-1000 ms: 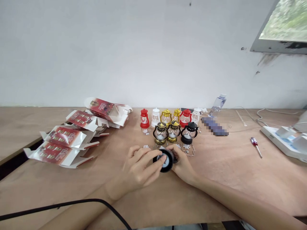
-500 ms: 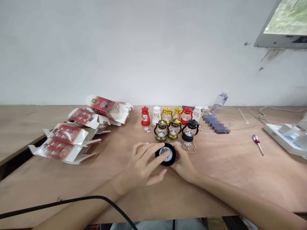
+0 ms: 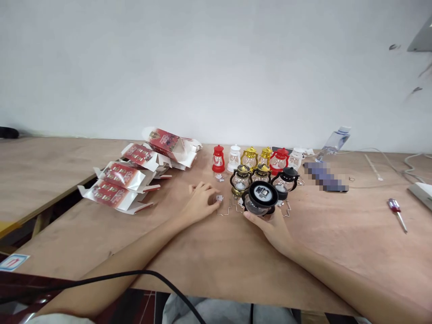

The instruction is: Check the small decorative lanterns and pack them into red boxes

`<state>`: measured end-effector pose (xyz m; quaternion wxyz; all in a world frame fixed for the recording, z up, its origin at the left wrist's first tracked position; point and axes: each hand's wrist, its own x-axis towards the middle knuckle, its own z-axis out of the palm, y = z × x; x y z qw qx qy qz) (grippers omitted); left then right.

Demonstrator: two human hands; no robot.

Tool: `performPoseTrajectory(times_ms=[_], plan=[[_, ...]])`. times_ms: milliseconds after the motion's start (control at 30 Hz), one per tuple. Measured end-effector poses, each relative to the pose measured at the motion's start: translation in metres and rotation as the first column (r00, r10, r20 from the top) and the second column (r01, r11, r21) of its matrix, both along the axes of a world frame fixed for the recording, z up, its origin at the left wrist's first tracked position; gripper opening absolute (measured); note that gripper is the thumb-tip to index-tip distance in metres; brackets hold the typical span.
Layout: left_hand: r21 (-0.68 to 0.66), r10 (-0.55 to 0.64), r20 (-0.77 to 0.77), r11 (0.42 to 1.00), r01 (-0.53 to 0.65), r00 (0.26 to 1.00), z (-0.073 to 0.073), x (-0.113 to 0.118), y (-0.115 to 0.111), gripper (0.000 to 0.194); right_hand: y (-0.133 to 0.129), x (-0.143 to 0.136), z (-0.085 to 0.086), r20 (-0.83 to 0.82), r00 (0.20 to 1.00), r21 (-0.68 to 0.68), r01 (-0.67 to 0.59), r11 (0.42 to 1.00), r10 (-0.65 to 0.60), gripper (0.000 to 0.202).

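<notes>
My right hand [image 3: 275, 227] is wrapped round a black lantern [image 3: 259, 208], tipped so its round base faces up and shows a white disc with small metal parts inside. My left hand [image 3: 201, 202] rests on the table, thumb and fingertips at a small white piece [image 3: 219, 198] beside a bent wire [image 3: 224, 212]. Just behind stand two bronze lanterns and another black lantern [image 3: 285, 182]. Behind these is a row of red, white and gold lanterns, among them a red one [image 3: 218, 159] and a gold one [image 3: 249, 158].
Open red and white boxes [image 3: 118, 180] lie to the left. On the right are a tilted bottle [image 3: 334, 144], a blurred dark flat object [image 3: 326, 177], a screwdriver [image 3: 397, 215] and white cables. A black cable [image 3: 145, 272] crosses the near left.
My left hand has left the lantern's base and moved left, down to the small white piece. The lantern stays in my right hand. The view has turned left.
</notes>
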<state>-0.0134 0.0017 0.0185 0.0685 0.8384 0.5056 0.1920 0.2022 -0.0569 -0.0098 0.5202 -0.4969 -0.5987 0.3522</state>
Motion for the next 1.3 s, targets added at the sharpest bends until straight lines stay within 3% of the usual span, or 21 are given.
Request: performPoseTrajectory(times_ms=[167, 300, 367, 433, 533, 633, 700, 767, 867, 967, 1067, 1300], plan=[[-0.068, 0.009, -0.012, 0.998, -0.01, 1.0, -0.005, 0.002, 0.007, 0.022, 0.0, 0.0, -0.001, 0.073, 0.997, 0.031, -0.003, 1.0, 0.001, 0.05], [-0.075, 0.055, 0.1, 0.996, -0.047, 0.994, -0.006, 0.001, 0.009, 0.017, -0.001, -0.001, 0.002, 0.072, 0.997, 0.05, -0.03, 0.998, 0.027, 0.048], [0.028, 0.043, 0.184, 0.998, -0.049, 0.982, -0.007, 0.0, 0.01, 0.016, -0.002, -0.002, 0.004, 0.071, 0.997, 0.043, -0.046, 0.998, 0.043, 0.046], [0.221, -0.039, 0.255, 0.975, -0.019, 0.966, -0.006, -0.001, 0.008, 0.015, -0.003, -0.002, 0.004, 0.071, 0.995, 0.023, -0.064, 0.998, 0.062, 0.047], [0.502, -0.232, 0.297, 0.863, 0.056, 0.926, 0.0, -0.002, -0.001, 0.014, -0.004, -0.002, 0.003, 0.073, 0.994, -0.003, -0.08, 0.997, 0.08, 0.048], [0.615, -0.378, 0.343, 0.782, 0.099, 0.86, 0.01, 0.001, -0.014, 0.015, -0.004, -0.001, 0.003, 0.077, 0.991, -0.013, -0.108, 0.994, 0.109, 0.044], [0.582, -0.433, 0.446, 0.805, 0.114, 0.783, 0.015, 0.005, -0.024, 0.014, -0.004, -0.001, 0.004, 0.088, 0.987, -0.008, -0.135, 0.991, 0.136, 0.037], [0.471, -0.432, 0.609, 0.872, 0.135, 0.665, 0.018, 0.008, -0.031, 0.015, -0.005, -0.001, 0.004, 0.12, 0.983, 0.002, -0.142, 0.99, 0.141, 0.031], [0.282, -0.346, 0.81, 0.938, 0.202, 0.473, 0.02, 0.011, -0.039, 0.02, -0.006, -0.002, 0.003, 0.165, 0.978, 0.008, -0.13, 0.991, 0.127, 0.027], [0.191, -0.28, 0.885, 0.947, 0.259, 0.372, 0.02, 0.013, -0.042, 0.026, -0.008, -0.003, 0.002, 0.163, 0.977, -0.006, -0.139, 0.99, 0.138, 0.028], [0.182, -0.281, 0.888, 0.942, 0.282, 0.364, 0.021, 0.014, -0.044, 0.028, -0.01, -0.004, 0.003, 0.152, 0.977, -0.015, -0.147, 0.989, 0.148, 0.029], [0.271, -0.42, 0.796, 0.891, 0.364, 0.436, 0.016, 0.018, -0.048, 0.019, -0.012, -0.005, 0.008, 0.171, 0.967, -0.024, -0.188, 0.982, 0.189, 0.028]])
